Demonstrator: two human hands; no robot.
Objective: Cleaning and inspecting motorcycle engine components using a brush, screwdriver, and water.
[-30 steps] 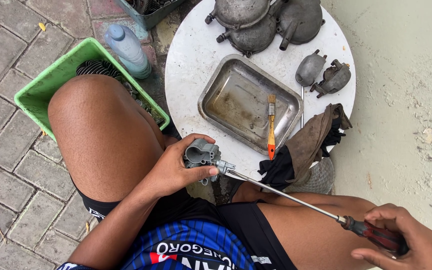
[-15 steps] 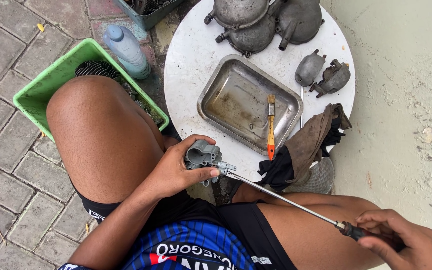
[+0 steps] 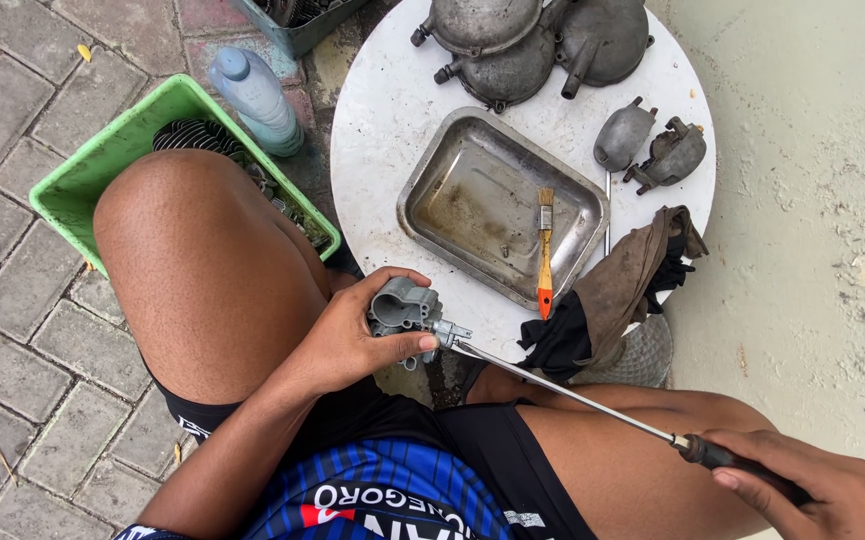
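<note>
From the head camera we see our left hand [image 3: 352, 335], its fingers [image 3: 407, 345] curled tight around a grey metal carburetor body [image 3: 402, 305], held over our lap just beside the round white counter [image 3: 377, 130]. Our right hand [image 3: 812, 490] has its fingers closed around the dark handle of a long screwdriver [image 3: 572, 395], whose tip meets the carburetor body. On the counter sit a steel tray [image 3: 472, 205], an orange-handled brush [image 3: 545, 255], a brown rag [image 3: 622, 285] and grey engine parts [image 3: 652, 150]. A green basket [image 3: 102, 165] stands by our left knee.
</note>
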